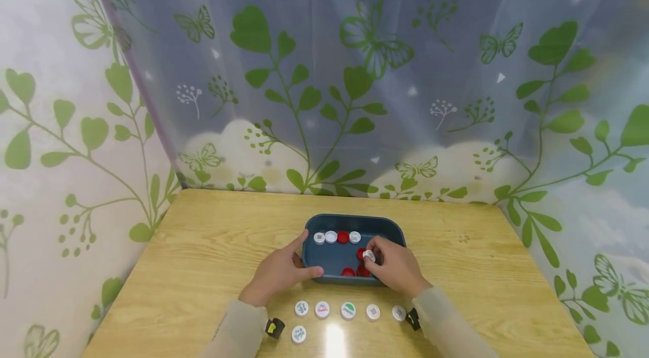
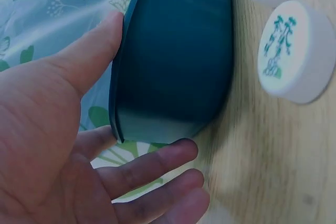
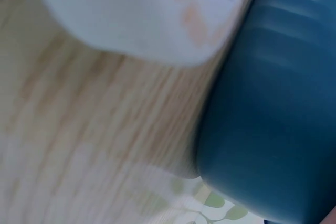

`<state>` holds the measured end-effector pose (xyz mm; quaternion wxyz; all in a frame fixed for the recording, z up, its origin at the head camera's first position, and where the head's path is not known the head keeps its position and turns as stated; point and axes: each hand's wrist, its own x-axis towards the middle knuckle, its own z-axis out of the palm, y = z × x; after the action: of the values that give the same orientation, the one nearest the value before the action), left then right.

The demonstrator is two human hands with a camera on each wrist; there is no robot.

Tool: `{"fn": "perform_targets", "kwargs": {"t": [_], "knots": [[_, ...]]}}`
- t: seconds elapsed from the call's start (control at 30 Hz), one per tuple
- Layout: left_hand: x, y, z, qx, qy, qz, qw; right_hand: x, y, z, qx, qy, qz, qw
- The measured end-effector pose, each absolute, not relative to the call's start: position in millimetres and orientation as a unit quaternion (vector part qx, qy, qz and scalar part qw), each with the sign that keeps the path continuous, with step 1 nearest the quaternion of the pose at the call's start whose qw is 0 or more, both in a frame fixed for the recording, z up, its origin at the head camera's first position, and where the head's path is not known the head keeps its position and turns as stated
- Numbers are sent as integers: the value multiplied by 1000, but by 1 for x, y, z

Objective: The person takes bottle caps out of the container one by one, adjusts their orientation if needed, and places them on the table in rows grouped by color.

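Observation:
A dark blue tray (image 1: 332,261) holds red and white bottle caps. My left hand (image 1: 280,272) spans its left end, with the thumb on the near rim and a finger at the far left corner. In the left wrist view the other fingers of that hand lie loosely beside the tray wall (image 2: 173,51). Inside the tray's right part, my right hand (image 1: 398,265) pinches a white bottle cap (image 1: 369,255) between thumb and fingertips. Under and beside it lie red bottle caps (image 1: 347,272). Along the far wall runs a row with a white cap (image 1: 330,237) and a red cap (image 1: 343,237).
On the wooden table (image 1: 228,222), several white caps stand in a row before the tray, one with a green print (image 1: 348,310). Another cap (image 1: 299,334) lies nearer, by the left wrist. A patterned curtain (image 1: 314,93) closes off the back and sides.

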<state>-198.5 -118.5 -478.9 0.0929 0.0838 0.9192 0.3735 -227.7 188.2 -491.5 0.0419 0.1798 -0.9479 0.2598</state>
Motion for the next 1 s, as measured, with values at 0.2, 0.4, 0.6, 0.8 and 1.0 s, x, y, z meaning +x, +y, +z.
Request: {"fn": "perform_targets", "kwargs": {"t": [0.2,0.4,0.6,0.8,1.0], "knots": [[-198,-120,-483,79,917,380,87,-228,189,-494,188,-934,301,41],[-201,-118,-484,92,907,397,105,-205,184,-471,237,-907,344,55],[-202,-116,-483,90,899,415,111,-143,139,-448,382,-901,207,-19],[-199,-117,-483,85,892,429,113,-120,111,-464,435,-890,136,-25],[-195,-118,-484,85,889,433,120,-119,104,-480,441,-887,134,-19]]}}
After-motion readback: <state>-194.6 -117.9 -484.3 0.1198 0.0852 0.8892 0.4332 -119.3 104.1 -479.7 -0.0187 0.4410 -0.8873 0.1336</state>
